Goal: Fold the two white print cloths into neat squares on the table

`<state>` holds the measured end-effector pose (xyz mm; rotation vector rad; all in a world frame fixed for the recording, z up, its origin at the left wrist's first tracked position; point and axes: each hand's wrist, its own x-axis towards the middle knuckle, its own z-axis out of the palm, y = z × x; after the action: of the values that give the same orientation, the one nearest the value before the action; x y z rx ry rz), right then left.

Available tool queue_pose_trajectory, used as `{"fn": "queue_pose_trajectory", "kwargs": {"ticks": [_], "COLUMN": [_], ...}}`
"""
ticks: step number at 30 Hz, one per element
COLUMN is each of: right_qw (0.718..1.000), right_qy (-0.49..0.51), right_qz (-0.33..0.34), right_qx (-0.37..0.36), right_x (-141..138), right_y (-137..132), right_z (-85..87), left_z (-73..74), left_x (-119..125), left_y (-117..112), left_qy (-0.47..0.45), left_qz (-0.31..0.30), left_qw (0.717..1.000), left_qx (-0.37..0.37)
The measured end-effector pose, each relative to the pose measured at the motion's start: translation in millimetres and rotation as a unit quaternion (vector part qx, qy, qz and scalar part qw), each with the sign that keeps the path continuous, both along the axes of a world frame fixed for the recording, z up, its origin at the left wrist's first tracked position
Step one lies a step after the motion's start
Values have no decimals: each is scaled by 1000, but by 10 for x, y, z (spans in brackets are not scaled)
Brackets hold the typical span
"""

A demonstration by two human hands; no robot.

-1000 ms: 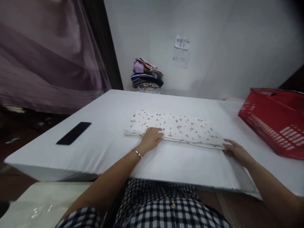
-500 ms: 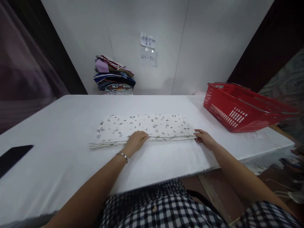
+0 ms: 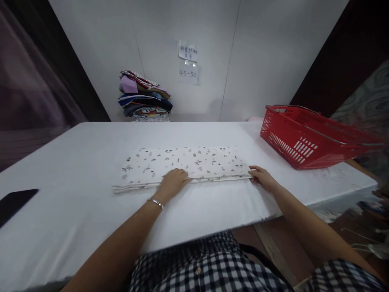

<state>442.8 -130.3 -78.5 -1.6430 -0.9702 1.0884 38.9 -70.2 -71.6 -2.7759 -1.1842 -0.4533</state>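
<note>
A white cloth (image 3: 182, 160) printed with small leaf and plant shapes lies folded into a long, layered strip on the table. At the middle of its front edge, my left hand (image 3: 174, 182) has its fingers closed on the layers; a silver bracelet circles that wrist. My right hand (image 3: 263, 177) pinches the cloth's right front corner between thumb and fingers. The cloth's left end lies flat with its stacked layers showing.
The white-covered table (image 3: 82, 162) bears a red plastic basket (image 3: 291, 142) at the right and a dark flat object (image 3: 16, 202) at the left edge. A pile of folded fabrics (image 3: 146, 97) stands at the back by a wall with paper signs (image 3: 188, 63).
Both hands stay on the cloth in almost the same places. My left hand's fingers have shifted slightly to the left along the front edge; the view has turned a little.
</note>
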Motion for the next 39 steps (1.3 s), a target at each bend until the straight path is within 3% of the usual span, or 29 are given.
{"fn": "queue_pose_trajectory", "kwargs": {"ticks": [3,9,16,18,20,23,25,29,32,35,39], "right_qw": [1000,996,973,945,892,811,792,812,786,754,759], "right_qy": [-7,-88,-226,-318,-444,-567,-569,-497,-470,-483,-496], "right_qz": [-3,-1,40,63,84,118,147,236,341,383,371], "right_qx": [-7,-8,-19,-28,-15,85,163,194,212,225,201], "right_x": [-14,-64,-72,-5,61,37,-124,-711,-1054,-1080,-921], "right_y": [-8,-44,-73,-50,-4,104,206,522,878,1243,1458], "right_z": [30,78,60,1,-49,-26,62,245,234,99,-43], "left_z": [47,28,-6,8,15,42,91,218,230,145,53], "left_x": [-69,-133,-251,-333,-433,-565,-609,-603,-635,-759,-940], "left_y": [-16,-18,-111,-135,-160,-192,-174,70,392,675,840], "left_qy": [-11,-3,-14,-20,-19,-13,-28,-56,-18,15,13], "left_qz": [-31,32,3,13,21,-4,-19,25,65,132,142], "left_qw": [999,999,998,998,998,998,997,994,992,981,971], "left_qx": [-16,-8,-57,-54,-50,-63,-74,-91,-108,-144,-190]}}
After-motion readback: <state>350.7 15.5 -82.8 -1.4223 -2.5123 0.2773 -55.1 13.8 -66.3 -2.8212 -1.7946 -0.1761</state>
